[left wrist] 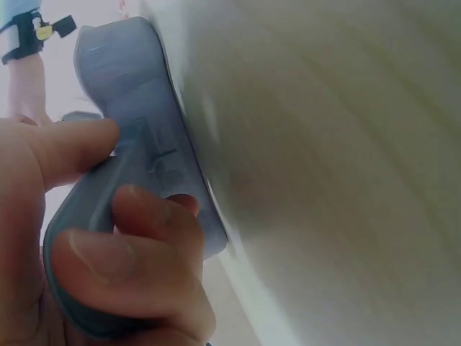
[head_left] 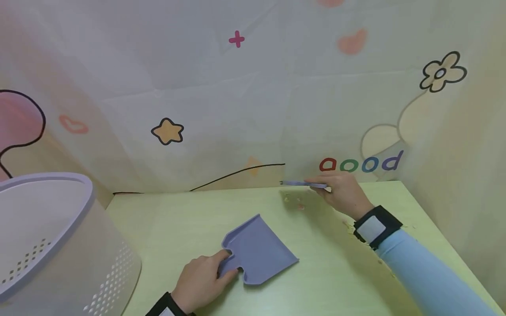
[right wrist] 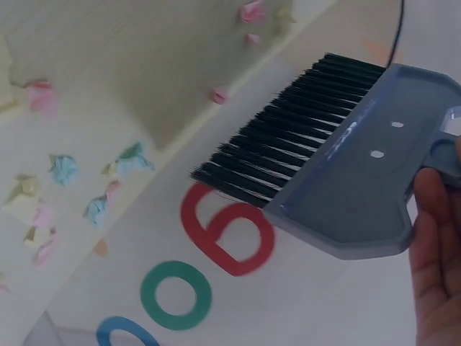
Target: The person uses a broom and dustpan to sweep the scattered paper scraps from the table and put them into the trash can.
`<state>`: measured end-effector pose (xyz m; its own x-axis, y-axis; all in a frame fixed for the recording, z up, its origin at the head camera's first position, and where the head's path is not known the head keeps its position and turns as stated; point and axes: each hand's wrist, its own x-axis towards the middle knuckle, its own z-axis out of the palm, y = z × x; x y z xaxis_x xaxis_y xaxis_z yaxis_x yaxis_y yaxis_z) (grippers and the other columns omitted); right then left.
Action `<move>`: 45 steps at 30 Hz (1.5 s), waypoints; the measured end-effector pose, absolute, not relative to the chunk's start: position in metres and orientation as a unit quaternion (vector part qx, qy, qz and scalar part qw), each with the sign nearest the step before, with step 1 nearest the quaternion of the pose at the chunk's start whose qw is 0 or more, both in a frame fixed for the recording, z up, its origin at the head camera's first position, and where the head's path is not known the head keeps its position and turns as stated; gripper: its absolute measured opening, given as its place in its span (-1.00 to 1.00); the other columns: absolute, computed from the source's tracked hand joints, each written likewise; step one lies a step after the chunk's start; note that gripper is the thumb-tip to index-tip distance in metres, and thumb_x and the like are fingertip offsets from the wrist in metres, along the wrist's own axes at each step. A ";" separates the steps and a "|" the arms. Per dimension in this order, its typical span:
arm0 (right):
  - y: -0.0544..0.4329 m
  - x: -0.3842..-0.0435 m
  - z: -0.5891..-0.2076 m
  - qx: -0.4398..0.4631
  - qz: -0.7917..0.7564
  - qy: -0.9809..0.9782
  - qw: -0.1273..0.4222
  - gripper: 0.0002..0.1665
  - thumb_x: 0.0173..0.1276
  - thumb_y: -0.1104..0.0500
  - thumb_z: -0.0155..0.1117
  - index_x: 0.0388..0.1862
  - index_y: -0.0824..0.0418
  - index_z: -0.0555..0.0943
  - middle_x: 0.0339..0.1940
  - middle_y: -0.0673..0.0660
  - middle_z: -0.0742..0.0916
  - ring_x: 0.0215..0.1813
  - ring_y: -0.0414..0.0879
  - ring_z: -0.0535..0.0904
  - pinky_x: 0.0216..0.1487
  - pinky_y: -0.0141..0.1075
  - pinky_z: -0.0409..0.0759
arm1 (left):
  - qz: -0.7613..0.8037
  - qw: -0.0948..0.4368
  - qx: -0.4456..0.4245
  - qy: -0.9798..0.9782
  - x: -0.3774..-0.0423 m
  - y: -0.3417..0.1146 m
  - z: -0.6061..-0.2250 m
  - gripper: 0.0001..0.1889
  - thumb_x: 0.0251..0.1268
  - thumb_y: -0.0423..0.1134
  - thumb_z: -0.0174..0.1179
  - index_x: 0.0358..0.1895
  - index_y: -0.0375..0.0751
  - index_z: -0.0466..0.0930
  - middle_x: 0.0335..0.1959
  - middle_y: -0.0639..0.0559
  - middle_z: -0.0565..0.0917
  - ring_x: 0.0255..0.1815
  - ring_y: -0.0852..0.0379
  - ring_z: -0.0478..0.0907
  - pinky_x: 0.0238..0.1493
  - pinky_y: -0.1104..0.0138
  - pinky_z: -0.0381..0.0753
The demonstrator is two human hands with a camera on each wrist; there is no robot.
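Note:
My left hand [head_left: 200, 280] grips the handle of a bluish-purple dustpan [head_left: 262, 251], which lies on the table in the head view. In the left wrist view, fingers curl round the dustpan's handle [left wrist: 94, 209]. Toward the table's back edge, my right hand [head_left: 345, 194] holds a hand brush [head_left: 302, 184] raised over the tabletop. The right wrist view shows its dark bristles [right wrist: 288, 133] and flat grey-blue head; most of the holding hand lies outside that view. Small crumpled paper scraps [right wrist: 63, 169] in pink, blue and yellow are scattered on the table, some partly hidden under the right forearm.
A tall white basket [head_left: 114, 245] with a purple rim stands at the left. The pale green table [head_left: 178, 219] meets a curtain-like printed cloth [head_left: 221, 109] at its back, with coloured letters and a star on it. More cloth hangs along the right side.

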<state>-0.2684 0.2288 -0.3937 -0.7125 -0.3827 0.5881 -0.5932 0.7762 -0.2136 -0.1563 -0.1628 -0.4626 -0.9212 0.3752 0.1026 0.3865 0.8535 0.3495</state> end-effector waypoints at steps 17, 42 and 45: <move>0.224 -0.247 -0.434 0.289 0.169 -0.917 0.218 -0.37 -0.06 0.60 0.48 -0.05 0.06 0.85 -0.15 0.00 0.86 -0.12 -0.03 0.66 -0.11 -0.10 0.66 | -0.193 -0.017 -0.189 -0.963 -0.159 -0.170 -0.459 -0.56 0.34 0.22 0.31 0.09 0.04 0.70 -0.68 0.32 0.23 -0.68 0.36 0.15 -0.64 0.37 0.03; 0.255 -0.211 -0.389 0.292 0.278 -0.845 0.353 -0.63 0.12 0.32 0.62 -0.05 0.13 0.84 -0.20 0.05 0.87 -0.26 -0.06 0.78 -0.26 -0.54 0.55 | -0.186 -0.034 -0.188 -0.964 -0.165 -0.176 -0.456 -0.55 0.32 0.20 0.34 0.12 0.04 0.70 -0.67 0.31 0.28 -0.66 0.34 0.17 -0.63 0.36 0.03; 0.264 -0.228 -0.386 0.265 0.250 -0.859 0.360 -0.51 -0.02 0.43 0.66 -0.06 0.14 0.84 -0.22 0.09 0.87 -0.35 -0.07 0.74 -0.44 -0.54 0.43 | -0.186 -0.032 -0.189 -0.964 -0.165 -0.176 -0.456 -0.56 0.32 0.20 0.34 0.11 0.04 0.71 -0.68 0.31 0.23 -0.67 0.34 0.16 -0.63 0.36 0.03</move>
